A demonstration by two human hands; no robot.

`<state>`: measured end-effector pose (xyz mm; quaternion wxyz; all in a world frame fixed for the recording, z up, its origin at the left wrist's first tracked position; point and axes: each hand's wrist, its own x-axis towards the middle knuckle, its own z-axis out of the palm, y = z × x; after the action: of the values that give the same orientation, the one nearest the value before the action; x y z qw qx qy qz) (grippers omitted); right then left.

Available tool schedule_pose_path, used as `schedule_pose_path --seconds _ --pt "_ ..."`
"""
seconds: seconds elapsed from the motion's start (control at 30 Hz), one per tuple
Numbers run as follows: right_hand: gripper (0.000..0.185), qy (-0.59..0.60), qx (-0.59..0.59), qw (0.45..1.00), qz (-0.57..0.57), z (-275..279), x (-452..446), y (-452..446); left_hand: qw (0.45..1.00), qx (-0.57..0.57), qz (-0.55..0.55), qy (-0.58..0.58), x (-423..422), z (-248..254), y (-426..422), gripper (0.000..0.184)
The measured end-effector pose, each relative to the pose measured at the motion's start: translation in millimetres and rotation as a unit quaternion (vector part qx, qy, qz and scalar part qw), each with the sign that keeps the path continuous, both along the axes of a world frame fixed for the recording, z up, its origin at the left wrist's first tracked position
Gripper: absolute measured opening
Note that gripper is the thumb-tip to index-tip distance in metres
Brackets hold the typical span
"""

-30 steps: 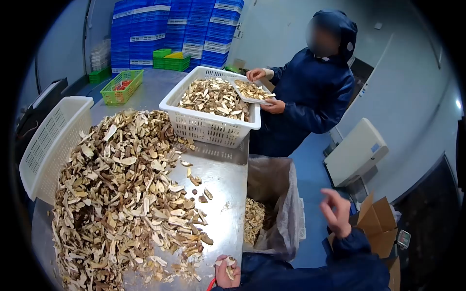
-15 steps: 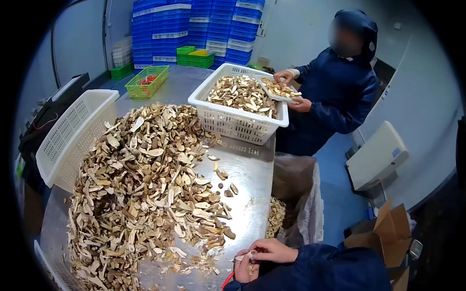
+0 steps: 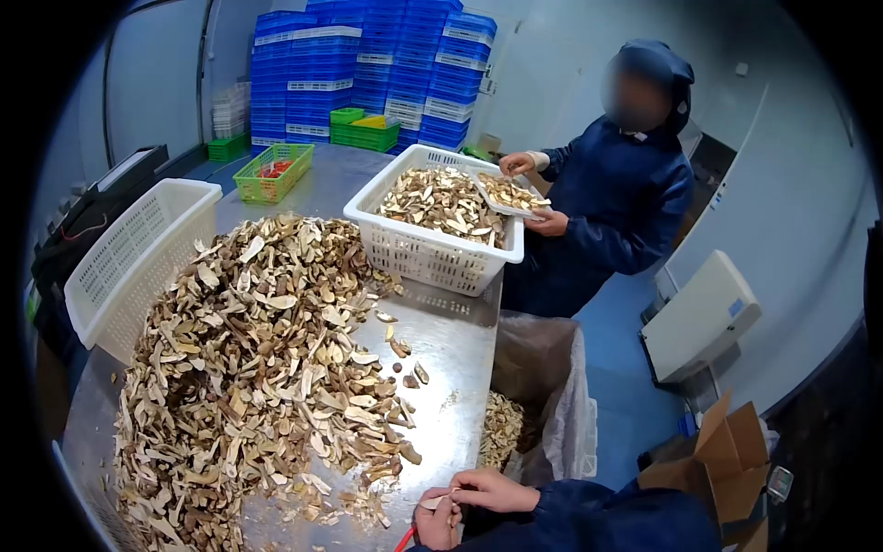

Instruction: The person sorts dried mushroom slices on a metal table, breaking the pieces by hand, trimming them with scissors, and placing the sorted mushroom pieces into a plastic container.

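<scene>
My left hand is closed around a pale dried mushroom slice at the table's near edge. My right hand pinches the slice's edge from the other side, its fingertips meeting those of the left. A thin red object sticks out beside my left hand; its kind and whether it is held cannot be made out. Left of my hands, small fragments lie on the metal table. Beyond them spreads a large heap of dried mushroom slices.
A white basket of slices stands at the back. Behind it a co-worker handles slices on a small white tray. A lined bin stands beside the table. Another white basket leans at left; a green basket sits farther back.
The whole view has shifted slightly, with the scene lower and further left. My hands stay together, and the pale slice between them shows more clearly. The co-worker's fingers remain over the tray.
</scene>
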<state>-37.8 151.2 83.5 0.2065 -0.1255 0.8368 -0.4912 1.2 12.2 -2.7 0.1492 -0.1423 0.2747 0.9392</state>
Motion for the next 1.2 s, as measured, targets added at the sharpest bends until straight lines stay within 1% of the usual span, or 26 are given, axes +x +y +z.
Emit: schedule_pose_path --seconds 0.13,0.17,0.2,0.23,0.3,0.33,0.4,0.43,0.47,0.63,0.67,0.77,0.8,0.87,0.9,0.93,1.0,1.07,1.1,1.13,1.2 --pt "0.022 -0.012 -0.025 0.999 0.023 3 -7 -5 1.0 0.021 0.013 -0.015 -8 12 -2 0.008" --pt "0.022 -0.01 -0.009 1.0 0.013 -1 -5 -5 0.999 0.027 0.014 -0.014 -7 14 -2 0.008" --pt "0.022 -0.018 -0.037 0.999 0.017 -1 -7 -6 0.999 0.03 0.016 -0.015 -5 12 -4 0.009" --pt "0.022 -0.018 -0.037 0.999 0.015 -2 -9 -4 0.998 0.051 0.024 -0.009 -5 10 -4 0.011" --pt "0.023 -0.016 -0.042 0.999 0.013 -4 -9 -5 0.998 0.048 0.026 -0.021 -5 8 -4 0.012" --pt "0.022 -0.009 -0.023 1.0 0.008 -2 -9 -7 0.998 0.049 0.029 -0.023 -5 6 -5 0.013" --pt "0.022 -0.035 -0.011 0.999 0.001 4 -11 -11 0.998 0.046 0.035 -0.03 -8 10 -6 0.013" --pt "0.021 -0.035 -0.023 0.999 -0.01 5 -11 -14 0.999 0.035 0.027 -0.02 -8 10 -7 0.013" --pt "0.02 -0.059 -0.052 0.997 -0.027 9 -11 -17 0.999 0.024 0.019 -0.009 -9 7 -7 0.014" --pt "0.02 -0.07 -0.055 0.995 -0.048 -1 -12 -19 0.998 0.042 0.041 -0.011 -9 7 -8 0.012" --pt "0.02 -0.088 -0.067 0.992 -0.053 -2 -11 -22 0.997 0.053 0.049 -0.015 -8 6 -8 0.013" --pt "0.021 -0.128 -0.082 0.986 -0.068 2 -11 -25 0.998 0.029 0.053 0.005 -9 5 -8 0.011" --pt "0.017 -0.114 -0.121 0.983 -0.081 3 -9 -28 0.998 0.025 0.05 0.005 -12 6 -7 0.01" --pt "0.018 -0.148 -0.107 0.981 -0.063 9 -13 -28 0.999 0.018 0.045 -0.007 -10 5 -8 0.009" --pt "0.02 -0.152 -0.139 0.976 -0.065 3 -11 -26 0.998 0.009 0.058 -0.003 -9 8 -7 0.008" --pt "0.021 -0.156 -0.135 0.977 -0.056 -2 -12 -25 0.998 0.002 0.054 -0.025 -9 13 -8 0.008" --pt "0.019 -0.225 -0.183 0.954 -0.069 -8 -14 -23 0.998 0.033 0.039 -0.044 -10 8 -10 0.007" --pt "0.017 -0.284 -0.239 0.921 -0.12 -17 -20 -22 0.989 0.1 0.091 -0.056 -10 8 -8 0.01" --pt "0.017 -0.279 -0.243 0.919 -0.133 -13 -27 -25 0.983 0.155 0.092 -0.024 -14 5 -8 0.013" --pt "0.017 -0.275 -0.204 0.927 -0.152 -20 -36 -24 0.975 0.201 0.09 0.012 -15 -2 -14 0.017" --pt "0.018 -0.163 -0.121 0.965 -0.164 -20 -53 -27 0.974 0.213 0.077 -0.033 -17 7 -17 0.019"
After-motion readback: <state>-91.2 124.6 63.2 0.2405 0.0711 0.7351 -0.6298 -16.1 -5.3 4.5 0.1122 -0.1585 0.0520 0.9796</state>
